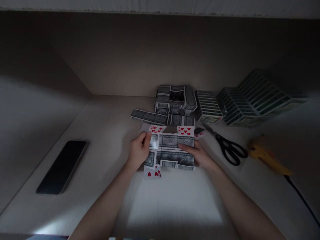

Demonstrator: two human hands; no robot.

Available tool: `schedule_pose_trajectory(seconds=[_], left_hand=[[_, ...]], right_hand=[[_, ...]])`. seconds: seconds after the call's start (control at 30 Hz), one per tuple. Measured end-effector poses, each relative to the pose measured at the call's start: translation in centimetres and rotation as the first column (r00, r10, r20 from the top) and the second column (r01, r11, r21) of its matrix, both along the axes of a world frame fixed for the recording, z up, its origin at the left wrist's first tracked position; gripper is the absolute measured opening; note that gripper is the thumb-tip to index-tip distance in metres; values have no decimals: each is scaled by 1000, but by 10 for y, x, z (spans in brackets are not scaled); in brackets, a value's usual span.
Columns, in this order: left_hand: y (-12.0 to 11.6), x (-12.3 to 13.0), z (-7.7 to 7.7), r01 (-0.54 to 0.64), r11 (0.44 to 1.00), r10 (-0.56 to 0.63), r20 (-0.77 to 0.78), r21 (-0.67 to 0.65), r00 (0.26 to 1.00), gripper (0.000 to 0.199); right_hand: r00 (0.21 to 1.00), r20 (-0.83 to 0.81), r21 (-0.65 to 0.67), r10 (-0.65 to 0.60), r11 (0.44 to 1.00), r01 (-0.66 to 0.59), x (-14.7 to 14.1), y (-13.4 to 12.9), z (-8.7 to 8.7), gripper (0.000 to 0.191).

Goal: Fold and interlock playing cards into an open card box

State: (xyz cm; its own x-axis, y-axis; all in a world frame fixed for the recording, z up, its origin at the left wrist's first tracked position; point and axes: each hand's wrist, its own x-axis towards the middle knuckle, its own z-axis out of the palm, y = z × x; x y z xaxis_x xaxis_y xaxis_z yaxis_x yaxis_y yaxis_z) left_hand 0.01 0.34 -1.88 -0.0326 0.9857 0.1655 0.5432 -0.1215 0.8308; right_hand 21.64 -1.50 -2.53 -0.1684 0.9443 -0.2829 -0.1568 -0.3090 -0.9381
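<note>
cropped forearms [106, 200], part-hidden card panel [168, 141]

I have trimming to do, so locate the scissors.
In the head view, the scissors lie on the right, between the right hand and the yellow corded tool.

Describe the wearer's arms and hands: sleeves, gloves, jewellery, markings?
Left hand and right hand: both ungloved. Left forearm and right forearm: bare, no sleeves in frame. No watch or bracelet visible; too dim for fine markings.
</note>
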Motion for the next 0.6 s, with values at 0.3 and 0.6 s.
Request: schedule_pose_trajectory(seconds=[0.3, 0.6], left_hand=[[-1, 1, 5, -15, 1000, 14, 30, 9, 999, 37], [-1, -1, 2, 24, 1000, -24, 20, 0, 1000, 36]], right_hand=[[999, -40, -14, 8, 1000, -8, 1, -1, -2, 37], [996, -85, -55, -24, 998, 19, 0, -3, -2, 36]])
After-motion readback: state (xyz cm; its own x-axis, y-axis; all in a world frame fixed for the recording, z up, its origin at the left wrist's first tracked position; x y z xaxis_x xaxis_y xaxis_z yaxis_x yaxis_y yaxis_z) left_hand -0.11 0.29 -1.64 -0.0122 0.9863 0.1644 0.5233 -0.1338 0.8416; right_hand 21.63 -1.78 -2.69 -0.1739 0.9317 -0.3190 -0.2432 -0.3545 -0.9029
